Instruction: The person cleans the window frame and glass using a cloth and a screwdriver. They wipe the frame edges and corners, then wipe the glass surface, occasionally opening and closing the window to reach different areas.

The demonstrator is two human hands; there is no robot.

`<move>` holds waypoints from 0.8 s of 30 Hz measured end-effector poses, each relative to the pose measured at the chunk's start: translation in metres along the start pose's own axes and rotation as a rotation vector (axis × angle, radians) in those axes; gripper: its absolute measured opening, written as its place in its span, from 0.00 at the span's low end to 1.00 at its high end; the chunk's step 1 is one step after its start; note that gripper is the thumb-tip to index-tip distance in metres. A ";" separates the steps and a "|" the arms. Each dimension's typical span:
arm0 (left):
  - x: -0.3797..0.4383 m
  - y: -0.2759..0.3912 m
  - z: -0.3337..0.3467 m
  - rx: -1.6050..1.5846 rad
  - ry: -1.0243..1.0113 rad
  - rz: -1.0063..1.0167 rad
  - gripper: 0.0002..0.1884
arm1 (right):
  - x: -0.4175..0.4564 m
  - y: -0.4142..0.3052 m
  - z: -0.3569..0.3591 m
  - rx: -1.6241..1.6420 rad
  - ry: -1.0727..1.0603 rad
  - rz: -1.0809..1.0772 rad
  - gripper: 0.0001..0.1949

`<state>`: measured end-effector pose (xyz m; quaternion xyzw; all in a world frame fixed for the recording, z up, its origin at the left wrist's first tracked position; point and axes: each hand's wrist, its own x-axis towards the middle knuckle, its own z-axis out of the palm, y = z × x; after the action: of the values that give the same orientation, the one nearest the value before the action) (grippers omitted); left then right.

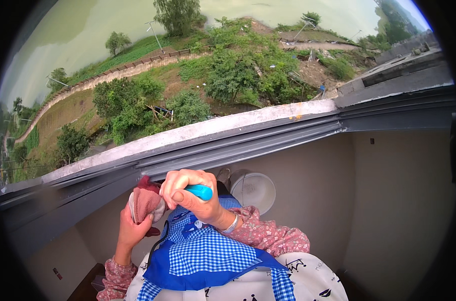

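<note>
My right hand [192, 195] is closed around a turquoise handle [200, 191] in front of my chest; whatever the handle belongs to is hidden beneath the fist. Just left of it, my left hand [134, 227] grips a folded, brownish-pink cloth [146, 205] with a paler layer at its edges. A darker red cloth part [148, 183] shows above that bundle, near the grey metal window frame [228, 145]. The two hands are close together; whether they touch is unclear. I wear a blue checked apron [213, 252] and floral sleeves.
A white bucket [269, 193] stands on the floor beyond my right hand, near a shoe [224, 175]. The window track runs across in front of me, with a rough pale outer ledge [228, 128] beyond it. Far below outside lie trees, a path and water. Plain walls flank me.
</note>
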<state>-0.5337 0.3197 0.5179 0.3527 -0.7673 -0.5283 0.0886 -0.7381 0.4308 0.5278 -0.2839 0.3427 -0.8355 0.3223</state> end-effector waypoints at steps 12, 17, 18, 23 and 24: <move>0.108 0.109 0.163 0.038 -0.635 0.271 0.23 | 0.028 -0.137 -0.081 -0.489 -0.092 -0.092 0.16; 0.118 0.143 0.269 0.119 -0.635 0.298 0.15 | 0.004 -0.174 -0.110 -0.812 0.013 -0.220 0.12; 0.125 0.173 0.290 0.109 -0.644 0.297 0.14 | 0.001 -0.173 -0.122 -0.909 0.069 -0.247 0.11; 0.163 0.179 0.368 -0.037 -0.684 0.451 0.22 | 0.008 -0.183 -0.168 -1.118 0.145 -0.297 0.06; 0.172 0.180 0.384 -0.036 -0.717 0.445 0.21 | 0.009 -0.181 -0.183 -1.178 0.143 -0.288 0.07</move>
<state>-0.9366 0.5327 0.4707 -0.0294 -0.7975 -0.5989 -0.0659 -0.9329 0.5967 0.5567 -0.4013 0.7260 -0.5577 -0.0289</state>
